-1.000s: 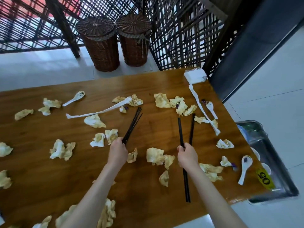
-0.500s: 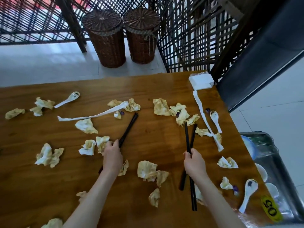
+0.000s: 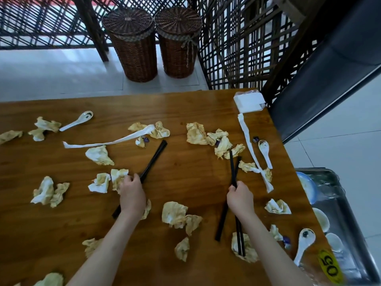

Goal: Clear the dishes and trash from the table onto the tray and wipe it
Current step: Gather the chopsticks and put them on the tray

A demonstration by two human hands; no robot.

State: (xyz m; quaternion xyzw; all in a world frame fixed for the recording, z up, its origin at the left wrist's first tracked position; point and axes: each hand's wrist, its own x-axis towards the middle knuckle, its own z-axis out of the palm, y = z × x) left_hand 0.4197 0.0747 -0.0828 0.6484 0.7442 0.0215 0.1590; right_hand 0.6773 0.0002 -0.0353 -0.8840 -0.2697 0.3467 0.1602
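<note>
My left hand grips a pair of black chopsticks that slant up to the right over the wooden table. Another black pair is held in my right hand, crossed, with the ends sticking out below my wrist. Several crumpled stained napkins lie scattered over the table. White soup spoons lie at the far left, the right and the near right edge. A metal tray with bowls sits low beside the table's right edge.
Two long white paper strips and a white napkin pack lie on the table. Two wicker baskets stand on the floor behind it, before a dark lattice screen. A yellow "05" tag sits at the near right corner.
Both hands have slid further up their chopsticks and lifted them off the table; the right pair now crosses. The camera has moved closer and to the right.
</note>
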